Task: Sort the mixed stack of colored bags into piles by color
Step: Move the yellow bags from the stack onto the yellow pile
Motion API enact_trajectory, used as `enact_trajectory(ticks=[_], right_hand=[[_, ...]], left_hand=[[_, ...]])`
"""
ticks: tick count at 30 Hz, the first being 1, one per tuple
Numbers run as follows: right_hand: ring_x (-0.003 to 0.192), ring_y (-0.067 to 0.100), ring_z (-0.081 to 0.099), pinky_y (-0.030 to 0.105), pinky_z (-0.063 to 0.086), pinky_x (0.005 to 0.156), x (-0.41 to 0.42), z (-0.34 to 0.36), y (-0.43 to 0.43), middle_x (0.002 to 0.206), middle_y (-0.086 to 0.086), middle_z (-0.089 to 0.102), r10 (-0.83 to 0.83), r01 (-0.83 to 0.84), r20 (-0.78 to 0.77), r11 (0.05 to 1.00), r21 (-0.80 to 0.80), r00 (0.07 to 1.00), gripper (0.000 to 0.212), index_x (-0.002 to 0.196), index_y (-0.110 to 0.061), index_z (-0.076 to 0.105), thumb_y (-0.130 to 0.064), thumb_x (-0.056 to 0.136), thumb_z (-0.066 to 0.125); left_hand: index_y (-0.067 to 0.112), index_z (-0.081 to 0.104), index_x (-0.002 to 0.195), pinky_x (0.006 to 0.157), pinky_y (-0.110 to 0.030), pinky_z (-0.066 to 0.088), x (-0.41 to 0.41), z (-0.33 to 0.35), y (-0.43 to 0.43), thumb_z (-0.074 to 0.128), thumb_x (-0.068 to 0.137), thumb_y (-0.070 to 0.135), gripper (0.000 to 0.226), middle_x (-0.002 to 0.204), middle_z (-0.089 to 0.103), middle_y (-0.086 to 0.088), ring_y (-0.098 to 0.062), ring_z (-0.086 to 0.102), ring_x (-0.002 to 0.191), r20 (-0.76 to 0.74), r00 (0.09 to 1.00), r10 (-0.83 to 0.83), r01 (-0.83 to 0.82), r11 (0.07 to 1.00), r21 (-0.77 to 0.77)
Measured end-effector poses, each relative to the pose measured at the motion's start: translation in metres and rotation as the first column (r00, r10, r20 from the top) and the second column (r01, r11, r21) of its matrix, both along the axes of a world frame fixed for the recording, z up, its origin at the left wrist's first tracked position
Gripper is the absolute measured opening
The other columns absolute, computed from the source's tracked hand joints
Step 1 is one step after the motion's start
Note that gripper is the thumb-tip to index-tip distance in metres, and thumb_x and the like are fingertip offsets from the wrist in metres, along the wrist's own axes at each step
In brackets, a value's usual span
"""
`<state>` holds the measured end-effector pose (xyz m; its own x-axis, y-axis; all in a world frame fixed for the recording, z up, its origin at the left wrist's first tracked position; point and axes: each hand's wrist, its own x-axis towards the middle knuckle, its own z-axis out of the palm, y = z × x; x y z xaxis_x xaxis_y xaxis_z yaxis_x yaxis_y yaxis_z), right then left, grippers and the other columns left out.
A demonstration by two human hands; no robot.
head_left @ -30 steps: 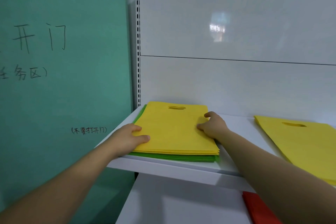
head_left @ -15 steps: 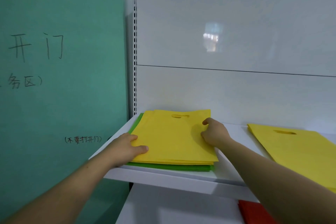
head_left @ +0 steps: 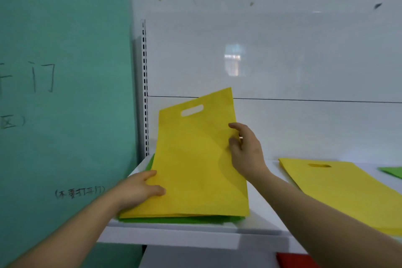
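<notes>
Over the stack point(head_left: 174, 221), yellow bag point(head_left: 195, 148) steeply upright, handle end up.

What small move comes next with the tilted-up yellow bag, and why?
Probably carry the raised yellow bag right onto the yellow pile: the right hand pinches its right edge, its far end is off the mixed stack, and the left hand holds that stack steady.

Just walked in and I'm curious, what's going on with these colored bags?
A person is sorting bags on a white shelf. The right hand pinches the top yellow bag, holding it tilted up off the mixed stack, while the left hand grips the stack's left edge. Underneath lie green bags. A yellow pile sits to the right.
</notes>
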<state>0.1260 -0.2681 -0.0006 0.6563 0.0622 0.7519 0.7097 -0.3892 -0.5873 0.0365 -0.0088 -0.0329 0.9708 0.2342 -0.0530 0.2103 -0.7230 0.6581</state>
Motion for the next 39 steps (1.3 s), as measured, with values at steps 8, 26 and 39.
enact_trajectory(ticks=[8,26,39], right_hand=[[0.09,0.018,0.05,0.026,0.039,0.078,0.0,0.032,-0.053,0.095,-0.021,0.046,-0.004,0.018,-0.056,0.97,0.244,0.998,0.035,0.118,-0.035,0.051,-0.009,0.094,0.049],[0.09,0.017,0.045,0.025,0.035,0.077,0.062,-0.014,-0.349,0.105,0.004,0.056,-0.292,0.239,-0.243,0.945,-0.225,0.925,0.032,0.131,-0.018,0.05,-0.021,0.099,0.046],[0.126,0.029,0.046,0.034,0.038,0.101,0.1,-0.054,-0.392,0.142,0.009,0.046,-0.361,0.092,-0.432,0.844,-0.528,0.826,0.05,0.139,-0.013,0.045,-0.037,0.096,0.052]], left_hand=[[0.025,0.056,0.126,0.092,-0.028,0.035,0.004,0.02,-0.054,0.068,0.085,0.012,0.044,0.134,0.049,-0.007,-0.018,0.043,0.125,0.413,0.905,0.1,0.042,0.946,-0.321],[0.018,0.049,0.136,0.099,-0.027,0.039,0.062,-0.011,-0.342,0.063,0.09,0.015,0.048,0.14,0.047,-0.003,-0.018,0.048,0.123,0.461,0.886,-0.044,0.1,0.99,-0.099],[0.022,0.044,0.139,0.107,-0.024,0.029,0.051,-0.032,-0.385,0.063,0.086,0.045,0.061,0.15,0.035,0.0,-0.014,0.037,0.134,0.162,0.976,-0.144,0.122,0.982,0.142]])
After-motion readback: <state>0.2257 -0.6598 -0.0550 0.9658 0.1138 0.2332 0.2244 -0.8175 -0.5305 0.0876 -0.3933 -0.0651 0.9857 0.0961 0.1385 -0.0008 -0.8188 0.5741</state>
